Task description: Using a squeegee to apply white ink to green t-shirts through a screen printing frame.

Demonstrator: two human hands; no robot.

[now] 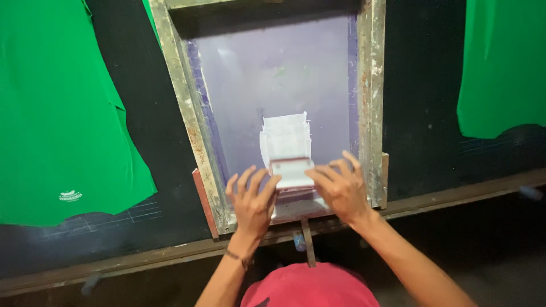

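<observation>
While your red-clad knee or lap [310,287] fills the bottom of the view, your two hands sit just past it on the near end of the screen frame [193,122]. Your left hand [252,200] and right hand [340,186] both press down on the squeegee [292,172], a short block with a reddish top edge smeared in white ink. Each grip is spread, fingers fanned and apart, lying flat over the ends of the squeegee rather than clamped around it.

The squeegee rests at the near end of the mesh [273,74], close to the frame's bottom rail. I judge the pull to be at or near its finish: a streak of white ink [286,136] trails on the mesh just beyond the blade, and the rest of the purple mesh farther up looks bare. Whether the print beneath has taken cannot be told, since the frame covers whatever lies under it. Lifting the frame and checking would be what is left.

As for what holds what, the wooden frame acts as a shallow tray: inside it are only the ink and the squeegee. The frame lies on the dark counter [415,102], whose wooden front edge [455,196] runs across the view.

Farther out, a green garment [57,113] lies flat to your left with a small white print near its hem, and another green garment [503,62] lies to your right.
</observation>
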